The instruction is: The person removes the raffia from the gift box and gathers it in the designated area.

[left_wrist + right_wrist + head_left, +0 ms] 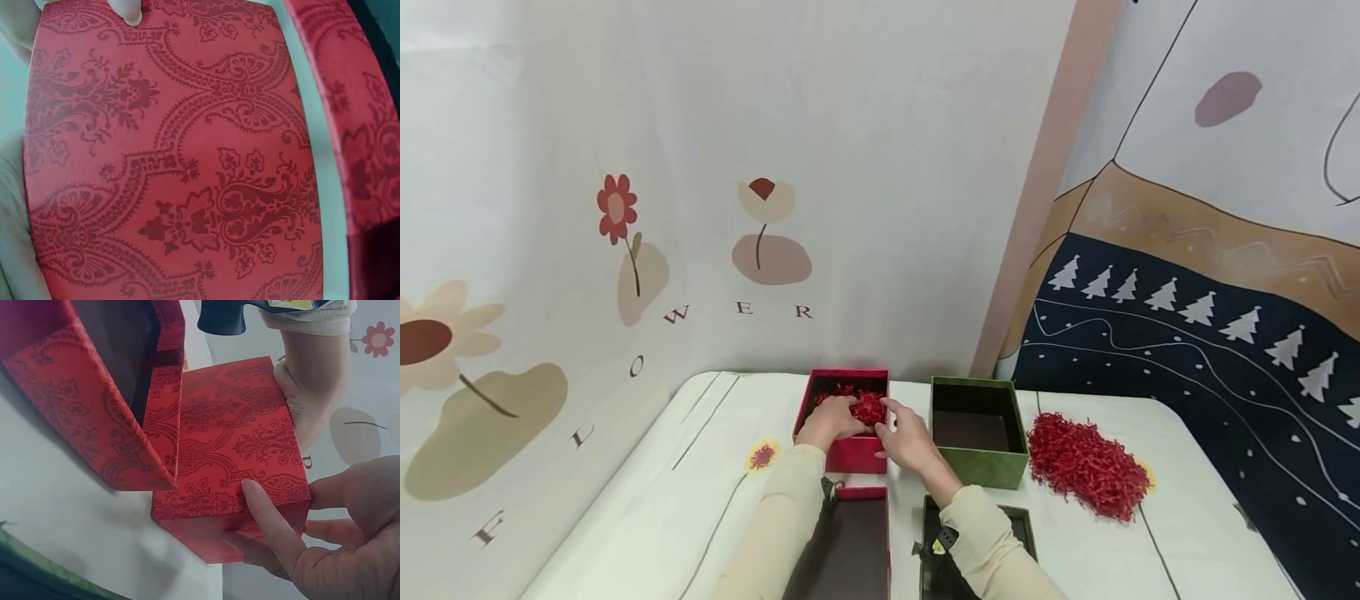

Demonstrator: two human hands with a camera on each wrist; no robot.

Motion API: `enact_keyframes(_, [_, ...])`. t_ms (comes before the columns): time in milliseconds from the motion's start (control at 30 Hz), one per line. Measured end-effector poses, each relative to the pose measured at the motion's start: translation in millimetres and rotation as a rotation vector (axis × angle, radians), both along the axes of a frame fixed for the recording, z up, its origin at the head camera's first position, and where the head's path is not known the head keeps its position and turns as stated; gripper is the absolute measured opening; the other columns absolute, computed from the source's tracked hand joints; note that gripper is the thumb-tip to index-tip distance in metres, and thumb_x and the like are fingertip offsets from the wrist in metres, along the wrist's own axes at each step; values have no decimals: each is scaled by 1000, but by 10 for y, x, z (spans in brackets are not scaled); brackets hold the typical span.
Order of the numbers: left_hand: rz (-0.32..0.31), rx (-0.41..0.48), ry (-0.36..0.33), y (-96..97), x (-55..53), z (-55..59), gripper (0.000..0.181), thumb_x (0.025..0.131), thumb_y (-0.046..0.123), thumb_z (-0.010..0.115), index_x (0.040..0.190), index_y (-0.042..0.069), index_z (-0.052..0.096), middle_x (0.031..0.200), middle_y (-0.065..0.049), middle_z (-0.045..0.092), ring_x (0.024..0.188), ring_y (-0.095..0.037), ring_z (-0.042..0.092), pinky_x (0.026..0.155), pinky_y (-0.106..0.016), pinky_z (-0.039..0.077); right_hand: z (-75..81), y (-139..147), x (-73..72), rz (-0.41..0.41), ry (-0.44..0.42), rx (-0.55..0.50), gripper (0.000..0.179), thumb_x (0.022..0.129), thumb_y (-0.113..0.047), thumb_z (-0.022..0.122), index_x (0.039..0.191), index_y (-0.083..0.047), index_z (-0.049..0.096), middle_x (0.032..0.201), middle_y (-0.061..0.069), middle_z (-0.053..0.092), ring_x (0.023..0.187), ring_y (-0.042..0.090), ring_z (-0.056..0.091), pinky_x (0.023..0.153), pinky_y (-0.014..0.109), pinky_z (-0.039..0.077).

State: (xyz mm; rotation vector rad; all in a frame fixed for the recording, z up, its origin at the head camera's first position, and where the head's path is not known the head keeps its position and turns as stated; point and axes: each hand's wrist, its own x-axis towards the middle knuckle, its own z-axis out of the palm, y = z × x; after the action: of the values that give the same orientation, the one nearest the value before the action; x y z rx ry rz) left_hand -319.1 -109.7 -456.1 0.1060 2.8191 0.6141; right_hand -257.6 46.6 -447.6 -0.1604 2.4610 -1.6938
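Note:
Red shredded paper (870, 408) lies inside a red patterned box (855, 457), against the back of the table. My left hand (831, 421) reaches over the left part of the rim. Its fingers are down among the shreds, and how tightly they close there is hidden. In the right wrist view the left arm comes in behind the same red box (237, 431). My right hand (350, 525) grips the box at its front right corner. The thumb lies on the front wall, other fingers reach over the rim, and one rests against the side wall.
Nearer me lies an open red box part (842, 550), with a dark inside. To the right stands an open green box (981, 468), and a green box part (1022, 525) lies before it, partly under my right forearm. A red shredded-paper heap (1090, 467) sits farther right.

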Motion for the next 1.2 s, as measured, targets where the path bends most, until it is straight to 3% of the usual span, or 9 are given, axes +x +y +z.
enact_keyframes(300, [11,40,-32,-27,-5,20,57,88,13,79,141,0,61,141,-26,59,127,-44,58,103,-57,50,-67,-13,6,-10,-18,-39,57,104,-6,58,158,-1,39,149,39,40,71,32,75,70,40,62])
enact_keyframes(633, [29,89,15,-89,8,-32,46,89,4,77,133,-3,65,134,-25,63,119,-40,62,100,-56,53,-66,-60,19,0,-26,-63,57,105,-6,56,159,0,36,151,39,38,74,33,75,70,34,62])
enact_keyframes(767, [18,141,111,-104,-5,-43,50,87,2,79,135,-4,64,133,-25,64,118,-42,64,97,-55,54,-57,-64,11,13,-20,-52,58,105,-8,58,158,1,35,147,37,44,74,32,75,71,37,63])
enact_keyframes(867, [3,178,212,-91,-4,11,53,86,-1,80,136,-5,63,133,-25,64,119,-42,64,97,-53,55,-54,-47,0,24,-2,-40,60,105,-10,59,158,3,34,139,35,49,74,31,76,72,40,63])
enact_keyframes(967, [-15,220,323,-111,-11,124,53,82,-5,80,133,-4,65,127,-25,68,114,-41,67,94,-53,56,-50,-27,-9,27,17,-32,62,104,-12,61,158,4,34,139,35,51,74,30,76,71,38,63])
enact_keyframes(1033, [-10,255,383,-150,-12,224,54,80,-7,78,132,-4,65,123,-26,69,110,-42,68,91,-53,57,-49,-16,-10,31,21,-35,64,104,-14,62,158,4,33,148,35,45,74,29,76,71,37,63])
enact_keyframes(1200, [42,330,474,-339,44,512,57,78,-10,74,134,-4,63,125,-30,66,112,-46,65,93,-58,54,-50,14,-6,40,14,-23,66,104,-17,64,159,0,32,159,32,34,76,29,77,79,37,62])
